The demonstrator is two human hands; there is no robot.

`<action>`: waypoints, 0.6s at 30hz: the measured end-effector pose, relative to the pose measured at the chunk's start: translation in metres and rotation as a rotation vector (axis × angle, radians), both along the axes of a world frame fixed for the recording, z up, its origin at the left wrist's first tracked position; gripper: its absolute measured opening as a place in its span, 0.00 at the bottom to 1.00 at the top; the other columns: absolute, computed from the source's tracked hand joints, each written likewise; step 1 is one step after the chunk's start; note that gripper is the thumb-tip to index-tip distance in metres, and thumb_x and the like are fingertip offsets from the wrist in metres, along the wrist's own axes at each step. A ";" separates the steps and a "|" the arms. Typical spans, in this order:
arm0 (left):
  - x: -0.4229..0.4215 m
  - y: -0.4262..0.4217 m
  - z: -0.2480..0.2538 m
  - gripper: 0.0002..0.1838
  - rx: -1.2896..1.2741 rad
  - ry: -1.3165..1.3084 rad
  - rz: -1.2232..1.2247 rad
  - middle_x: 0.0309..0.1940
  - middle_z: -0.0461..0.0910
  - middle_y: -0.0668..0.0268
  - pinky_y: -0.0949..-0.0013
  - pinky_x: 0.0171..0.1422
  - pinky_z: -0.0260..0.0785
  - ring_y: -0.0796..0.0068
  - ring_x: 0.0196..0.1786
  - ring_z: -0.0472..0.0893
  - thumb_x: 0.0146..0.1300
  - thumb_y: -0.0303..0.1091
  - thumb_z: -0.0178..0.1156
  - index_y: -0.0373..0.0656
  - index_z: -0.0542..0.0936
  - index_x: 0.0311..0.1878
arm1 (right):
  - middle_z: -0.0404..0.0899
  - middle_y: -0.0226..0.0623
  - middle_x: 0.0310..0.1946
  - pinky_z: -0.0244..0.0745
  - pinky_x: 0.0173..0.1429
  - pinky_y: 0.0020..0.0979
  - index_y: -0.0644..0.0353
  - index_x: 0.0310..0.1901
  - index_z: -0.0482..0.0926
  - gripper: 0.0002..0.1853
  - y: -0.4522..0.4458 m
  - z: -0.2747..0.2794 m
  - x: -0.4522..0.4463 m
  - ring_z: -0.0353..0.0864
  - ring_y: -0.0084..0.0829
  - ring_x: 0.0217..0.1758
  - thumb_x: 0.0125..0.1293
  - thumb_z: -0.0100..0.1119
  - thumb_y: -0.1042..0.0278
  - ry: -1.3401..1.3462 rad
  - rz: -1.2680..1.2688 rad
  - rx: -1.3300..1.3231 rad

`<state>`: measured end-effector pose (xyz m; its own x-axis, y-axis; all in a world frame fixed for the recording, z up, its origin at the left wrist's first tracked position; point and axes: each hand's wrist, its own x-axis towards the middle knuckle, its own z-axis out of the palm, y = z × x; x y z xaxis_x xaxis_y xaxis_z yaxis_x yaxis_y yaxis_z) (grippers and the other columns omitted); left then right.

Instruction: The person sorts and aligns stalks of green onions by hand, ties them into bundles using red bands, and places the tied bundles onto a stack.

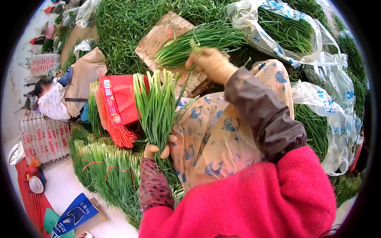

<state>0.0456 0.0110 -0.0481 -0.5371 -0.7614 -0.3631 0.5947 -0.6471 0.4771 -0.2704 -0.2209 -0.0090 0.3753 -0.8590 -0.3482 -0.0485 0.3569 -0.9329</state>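
Note:
My left hand (156,151) is closed round the lower part of an upright bunch of garlic chives (154,107), pale cut ends up and green leaves hanging below. Farther up, my right hand (211,63) is closed, pinching a pale green chive stalk (194,47) that is smeared by motion. Just beyond it, a loose heap of chives (198,41) lies on a muddy board (147,49). Left of the held bunch, red ties (119,135) hang from a red box (126,95). A patterned plastic apron (222,139) covers my lap.
Tied chive bundles (107,166) stand at the lower left. A large pile of loose chives (123,35) spreads across the back. Plastic bags (323,99) with chives are on the right. Another person (53,97) sits at the far left, near stacked white packs (43,137).

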 end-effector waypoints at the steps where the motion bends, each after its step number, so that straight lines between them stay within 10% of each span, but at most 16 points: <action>1: 0.001 0.001 -0.002 0.39 0.006 0.035 -0.005 0.50 0.75 0.42 0.69 0.19 0.67 0.68 0.18 0.77 0.52 0.29 0.65 0.22 0.61 0.66 | 0.76 0.24 0.24 0.64 0.22 0.18 0.55 0.39 0.82 0.13 -0.006 0.003 -0.015 0.68 0.15 0.20 0.72 0.53 0.56 -0.042 -0.124 0.140; 5: 0.004 0.003 -0.010 0.40 0.010 0.155 -0.037 0.61 0.71 0.39 0.69 0.20 0.69 0.67 0.19 0.78 0.51 0.28 0.66 0.24 0.61 0.67 | 0.78 0.24 0.27 0.62 0.19 0.18 0.59 0.41 0.80 0.15 -0.034 -0.026 -0.065 0.66 0.13 0.20 0.74 0.50 0.57 0.010 -0.537 -0.010; 8: 0.005 0.003 -0.012 0.40 0.007 0.198 -0.038 0.62 0.70 0.39 0.70 0.20 0.68 0.67 0.19 0.78 0.51 0.28 0.65 0.24 0.61 0.67 | 0.83 0.40 0.32 0.78 0.42 0.34 0.60 0.42 0.80 0.11 -0.035 -0.077 -0.079 0.82 0.32 0.33 0.66 0.57 0.61 1.474 -0.013 -0.214; 10: 0.004 0.001 -0.011 0.40 0.014 0.214 -0.018 0.62 0.70 0.39 0.69 0.20 0.67 0.67 0.19 0.78 0.52 0.28 0.65 0.23 0.60 0.67 | 0.83 0.43 0.32 0.79 0.44 0.35 0.60 0.42 0.80 0.12 -0.010 -0.095 -0.066 0.85 0.37 0.37 0.62 0.59 0.62 1.726 0.144 -0.401; 11: 0.003 0.000 -0.012 0.40 0.010 0.206 -0.033 0.62 0.70 0.38 0.69 0.20 0.67 0.67 0.19 0.78 0.51 0.28 0.65 0.22 0.60 0.66 | 0.83 0.45 0.31 0.80 0.42 0.35 0.60 0.42 0.80 0.12 0.014 -0.064 -0.066 0.85 0.38 0.37 0.61 0.60 0.62 1.480 0.257 -0.630; 13: -0.001 -0.001 -0.006 0.40 0.011 0.189 -0.047 0.62 0.69 0.38 0.69 0.19 0.67 0.67 0.19 0.78 0.51 0.29 0.65 0.21 0.61 0.66 | 0.83 0.45 0.33 0.81 0.41 0.35 0.62 0.44 0.80 0.16 0.023 -0.026 -0.033 0.85 0.39 0.35 0.65 0.58 0.57 0.914 0.722 -0.247; 15: -0.012 -0.011 0.010 0.42 -0.049 0.067 -0.080 0.19 0.77 0.56 0.70 0.20 0.65 0.70 0.17 0.74 0.58 0.31 0.60 0.21 0.52 0.70 | 0.84 0.45 0.33 0.81 0.42 0.38 0.66 0.45 0.80 0.24 0.042 -0.039 -0.005 0.85 0.41 0.36 0.69 0.53 0.47 0.347 0.540 0.316; 18: -0.016 -0.011 0.014 0.42 -0.044 0.000 -0.083 0.18 0.76 0.55 0.69 0.20 0.64 0.68 0.17 0.75 0.55 0.31 0.63 0.20 0.55 0.69 | 0.77 0.53 0.52 0.76 0.54 0.44 0.70 0.57 0.70 0.35 0.068 -0.089 0.037 0.77 0.47 0.57 0.71 0.46 0.39 -0.096 0.150 0.779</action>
<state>0.0299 -0.0002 -0.0337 -0.5991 -0.7293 -0.3306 0.5394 -0.6727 0.5065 -0.2338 -0.1529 -0.0980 0.5265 -0.3196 -0.7878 -0.0801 0.9039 -0.4203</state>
